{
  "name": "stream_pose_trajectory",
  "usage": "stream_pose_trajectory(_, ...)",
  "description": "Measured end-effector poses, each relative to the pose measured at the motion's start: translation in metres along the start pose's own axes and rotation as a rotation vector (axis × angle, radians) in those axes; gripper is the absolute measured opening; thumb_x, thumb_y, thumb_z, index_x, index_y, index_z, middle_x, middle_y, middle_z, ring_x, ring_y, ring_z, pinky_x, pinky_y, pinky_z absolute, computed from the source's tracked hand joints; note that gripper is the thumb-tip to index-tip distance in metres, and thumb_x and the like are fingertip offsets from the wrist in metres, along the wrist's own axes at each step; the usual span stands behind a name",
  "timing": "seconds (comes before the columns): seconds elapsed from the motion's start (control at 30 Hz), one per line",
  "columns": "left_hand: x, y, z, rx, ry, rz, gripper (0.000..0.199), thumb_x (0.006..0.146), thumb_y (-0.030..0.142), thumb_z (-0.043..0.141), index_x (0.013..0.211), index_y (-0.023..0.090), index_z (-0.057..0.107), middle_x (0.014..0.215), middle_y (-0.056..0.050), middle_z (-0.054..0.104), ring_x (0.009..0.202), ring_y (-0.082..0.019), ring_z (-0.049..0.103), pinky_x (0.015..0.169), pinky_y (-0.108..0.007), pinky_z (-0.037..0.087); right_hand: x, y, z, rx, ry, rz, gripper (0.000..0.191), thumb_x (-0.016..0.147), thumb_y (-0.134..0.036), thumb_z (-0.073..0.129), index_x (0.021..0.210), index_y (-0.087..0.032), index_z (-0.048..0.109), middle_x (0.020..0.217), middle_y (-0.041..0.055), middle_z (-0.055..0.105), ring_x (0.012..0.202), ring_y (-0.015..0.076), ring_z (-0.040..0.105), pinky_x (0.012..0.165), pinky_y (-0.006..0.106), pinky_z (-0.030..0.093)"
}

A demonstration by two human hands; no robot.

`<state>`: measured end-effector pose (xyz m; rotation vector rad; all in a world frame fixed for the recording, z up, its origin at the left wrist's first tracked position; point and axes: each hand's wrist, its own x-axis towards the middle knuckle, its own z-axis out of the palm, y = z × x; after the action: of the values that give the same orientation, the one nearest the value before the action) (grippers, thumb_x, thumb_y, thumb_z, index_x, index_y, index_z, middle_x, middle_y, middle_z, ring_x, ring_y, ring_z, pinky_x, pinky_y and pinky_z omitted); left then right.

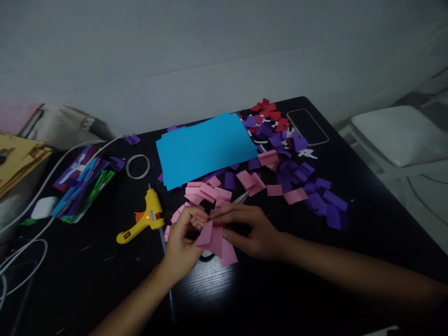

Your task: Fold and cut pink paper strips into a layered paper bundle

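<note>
A folded piece of pink paper is held between my two hands above the near part of the black table. My left hand grips its left side with curled fingers. From the right, my right hand pinches the upper right part of the same paper. Small folded pink paper pieces lie just beyond my hands. A pair of scissors shows its blade tips there; the rest is mostly hidden by my hands and the paper.
Blue sheets lie at the back, with purple pieces and red pieces to their right. A yellow glue gun, its light glowing, and a tape roll lie left. A phone rests at the far right corner.
</note>
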<state>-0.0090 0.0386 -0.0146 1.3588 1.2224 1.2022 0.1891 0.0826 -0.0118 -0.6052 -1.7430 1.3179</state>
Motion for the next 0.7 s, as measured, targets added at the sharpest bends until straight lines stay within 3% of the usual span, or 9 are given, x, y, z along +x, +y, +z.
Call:
stream_pose_trajectory(0.13, -0.0006, 0.0015, 0.0006, -0.011, -0.011, -0.026, 0.007, 0.096, 0.026, 0.066, 0.097, 0.021, 0.060, 0.073, 0.003, 0.055, 0.058, -0.010, 0.051, 0.052, -0.019, 0.044, -0.0001, 0.0018, -0.0004, 0.016, 0.041, 0.047, 0.021, 0.092, -0.020, 0.072, 0.111, -0.021, 0.077, 0.115, 0.0100, 0.077, 0.108, 0.0226, 0.073, 0.095, 0.039, 0.059)
stream_pose_trajectory(0.3, -0.0026, 0.0001, 0.0005, -0.002, -0.008, -0.081, 0.008, 0.098, 0.028, 0.063, 0.096, 0.021, 0.061, 0.074, 0.002, 0.056, 0.059, -0.011, 0.053, 0.053, -0.020, 0.046, -0.0010, 0.0050, -0.0027, 0.041, 0.063, 0.086, 0.017, 0.090, -0.025, 0.074, 0.106, -0.021, 0.077, 0.111, 0.0087, 0.077, 0.104, 0.0233, 0.073, 0.088, 0.037, 0.060)
stream_pose_trajectory(0.4, -0.0020, -0.0001, -0.0006, 0.006, -0.017, -0.055, 0.005, 0.099, 0.026, 0.061, 0.096, 0.021, 0.063, 0.071, 0.003, 0.056, 0.057, -0.010, 0.052, 0.051, -0.019, 0.045, -0.0016, 0.0051, -0.0020, 0.055, 0.044, 0.148, 0.018, 0.089, -0.025, 0.074, 0.107, -0.020, 0.074, 0.111, 0.0096, 0.077, 0.100, 0.0225, 0.074, 0.082, 0.034, 0.060)
stream_pose_trajectory(0.53, -0.0007, 0.0011, -0.0030, 0.075, -0.032, 0.022, 0.006, 0.097, 0.021, 0.061, 0.097, 0.023, 0.066, 0.074, 0.002, 0.061, 0.060, -0.011, 0.056, 0.053, -0.020, 0.045, -0.0019, 0.0055, 0.0018, 0.094, 0.081, 0.246, 0.010, 0.088, -0.025, 0.074, 0.095, -0.019, 0.070, 0.107, 0.0089, 0.076, 0.091, 0.0190, 0.073, 0.074, 0.028, 0.058)
stream_pose_trajectory(0.7, -0.0018, 0.0005, -0.0049, 0.127, -0.040, 0.058, 0.011, 0.097, 0.017, 0.058, 0.095, 0.023, 0.067, 0.070, 0.003, 0.059, 0.058, -0.012, 0.055, 0.054, -0.021, 0.045, -0.0010, 0.0065, 0.0040, 0.121, 0.105, 0.277, 0.011, 0.087, -0.023, 0.074, 0.093, -0.018, 0.066, 0.102, 0.0081, 0.075, 0.086, 0.0173, 0.072, 0.070, 0.026, 0.056)
